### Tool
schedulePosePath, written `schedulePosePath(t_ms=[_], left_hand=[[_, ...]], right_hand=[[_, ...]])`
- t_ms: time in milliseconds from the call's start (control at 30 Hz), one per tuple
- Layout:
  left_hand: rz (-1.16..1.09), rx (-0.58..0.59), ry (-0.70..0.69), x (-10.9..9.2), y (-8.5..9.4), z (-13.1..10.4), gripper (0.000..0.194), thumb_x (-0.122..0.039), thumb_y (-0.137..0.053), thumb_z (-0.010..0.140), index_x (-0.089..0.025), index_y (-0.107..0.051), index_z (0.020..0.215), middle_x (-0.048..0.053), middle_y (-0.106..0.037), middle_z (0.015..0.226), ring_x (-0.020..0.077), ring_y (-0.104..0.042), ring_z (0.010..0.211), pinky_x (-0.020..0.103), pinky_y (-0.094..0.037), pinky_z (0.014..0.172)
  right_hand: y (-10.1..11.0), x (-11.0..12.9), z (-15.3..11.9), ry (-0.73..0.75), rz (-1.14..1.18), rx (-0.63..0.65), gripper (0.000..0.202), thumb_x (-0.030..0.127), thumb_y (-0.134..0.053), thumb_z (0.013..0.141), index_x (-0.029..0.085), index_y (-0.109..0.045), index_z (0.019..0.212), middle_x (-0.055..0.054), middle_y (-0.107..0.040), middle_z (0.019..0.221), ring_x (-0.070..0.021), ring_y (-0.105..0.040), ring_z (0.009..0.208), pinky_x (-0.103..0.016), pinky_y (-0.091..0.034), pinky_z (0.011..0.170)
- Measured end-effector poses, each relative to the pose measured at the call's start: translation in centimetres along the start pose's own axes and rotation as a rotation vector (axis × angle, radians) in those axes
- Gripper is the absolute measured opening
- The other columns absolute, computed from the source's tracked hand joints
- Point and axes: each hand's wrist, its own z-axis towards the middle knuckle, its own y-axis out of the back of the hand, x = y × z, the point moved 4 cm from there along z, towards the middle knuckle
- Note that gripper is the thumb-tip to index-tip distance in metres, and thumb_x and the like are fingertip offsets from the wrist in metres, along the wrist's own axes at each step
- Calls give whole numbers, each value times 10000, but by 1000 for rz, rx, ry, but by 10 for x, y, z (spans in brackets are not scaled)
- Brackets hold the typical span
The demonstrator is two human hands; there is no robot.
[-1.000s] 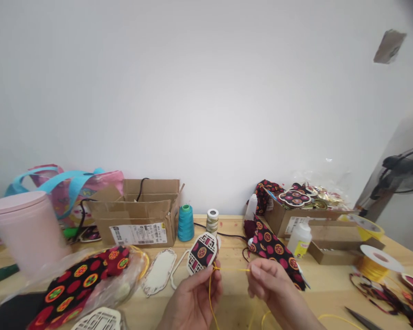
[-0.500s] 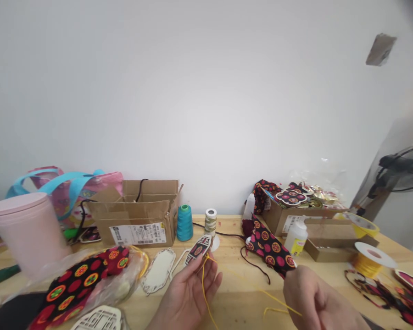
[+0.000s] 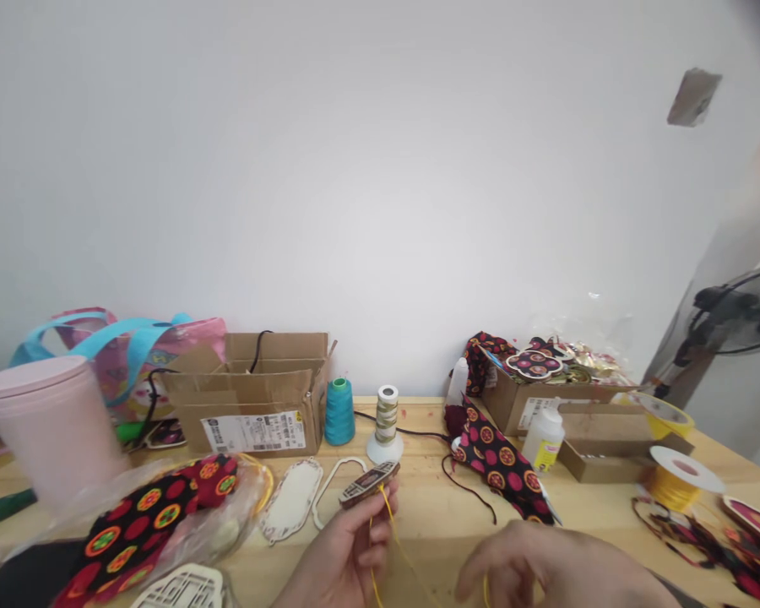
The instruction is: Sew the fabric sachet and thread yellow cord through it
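Observation:
My left hand (image 3: 348, 549) is closed on the edge of a small wooden ornament (image 3: 368, 485) with a cut-out lattice face, tilted above the table. A yellow cord (image 3: 400, 545) hangs from the ornament in two strands that run down out of the picture. Lower right of it, my right hand (image 3: 532, 561) is partly smeared by motion, its fingers bent downward. A short bit of yellow cord shows between those fingers; whether they grip it is unclear. Behind the left hand stand a cone of gold-and-white thread (image 3: 386, 426) and a teal thread cone (image 3: 339, 412).
A pale oval wooden piece (image 3: 292, 500) and patterned fabric (image 3: 158, 507) lie left. Cardboard boxes (image 3: 247, 393) and a pink canister (image 3: 51, 431) stand behind. Rightward are a glue bottle (image 3: 545, 439), a folded patterned cloth (image 3: 500, 460), a yellow cord spool (image 3: 677, 481) and an open carton (image 3: 614, 443).
The ornament has tipped flatter and lower in my left hand. My right hand has moved left and down, from a fist to loosely bent fingers, and the cord strand no longer stretches across to it.

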Motion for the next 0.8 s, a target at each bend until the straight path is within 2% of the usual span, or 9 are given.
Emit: schedulePosePath(t_ms=[100, 167, 267, 333, 400, 467, 600, 733, 800], left_hand=[[283, -75, -63, -2, 2, 1, 112, -105, -609, 689, -82, -631, 797, -42, -522, 531, -22, -333, 313, 88, -117, 275], [494, -61, -100, -1, 1, 1, 161, -172, -670, 637, -106, -639, 780, -67, -494, 469, -2, -356, 324, 100, -167, 297], [726, 59, -230, 3, -2, 1, 233, -242, -690, 595, -127, -641, 792, -11, -618, 598, 110, -570, 591, 188, -418, 539], [855, 106, -316, 6, -2, 0, 249, -243, -664, 608, -139, -637, 832, 41, -667, 812, 189, -579, 832, 273, -415, 746], [987, 123, -359, 9, 0, 0, 243, -233, -618, 640, -148, -634, 867, 54, -664, 890, 217, -562, 897, 306, -391, 804], [1072, 97, -367, 10, 1, 0, 228, -244, -583, 663, -149, -634, 863, 48, -662, 864, 216, -564, 873, 305, -391, 789], [1216, 43, -360, 7, -1, -2, 263, -378, -516, 717, -139, -621, 686, -22, -539, 577, 145, -495, 605, 233, -350, 560], [1248, -66, -347, 2, 1, -3, 349, -467, -454, 725, -144, -578, 672, -80, -356, 442, 101, -357, 447, 214, -248, 458], [1245, -54, -319, 2, 1, -2, 356, -474, -430, 729, -151, -553, 644, -97, -308, 400, 91, -307, 407, 212, -205, 434]], right_hand=[[13, 3, 16, 61, -138, -405, 195, 288, -637, 650, 179, -666, 809, -42, -637, 779, -161, -558, 697, -244, -430, 627], [10, 1, 29, 103, -110, -596, 173, 306, -592, 697, 158, -656, 761, -64, -638, 769, -182, -567, 712, -277, -440, 646], [-12, -1, 54, 198, 226, -558, 267, 343, -631, 671, 141, -632, 845, -84, -653, 815, -203, -593, 768, -299, -455, 687], [-25, 0, 64, 300, 469, -467, 289, 342, -645, 668, 154, -614, 885, -63, -664, 816, -202, -596, 825, -298, -446, 735], [-31, 0, 68, 303, 560, -455, 299, 356, -661, 651, 151, -622, 866, -43, -664, 767, -188, -599, 794, -276, -443, 714], [-31, -4, 68, 224, 517, -509, 299, 389, -661, 637, 134, -646, 793, -23, -643, 685, -149, -580, 668, -234, -433, 621], [-28, -10, 66, 94, 357, -507, 394, 481, -546, 696, 107, -657, 640, 30, -493, 483, -66, -377, 414, -178, -280, 395], [-23, -13, 65, 90, 196, -643, 374, 430, -502, 732, 102, -641, 616, 40, -419, 479, -79, -342, 465, -184, -251, 419], [-23, -14, 65, 93, 117, -691, 339, 384, -494, 746, 103, -634, 616, 33, -427, 509, -92, -361, 507, -188, -284, 452]])
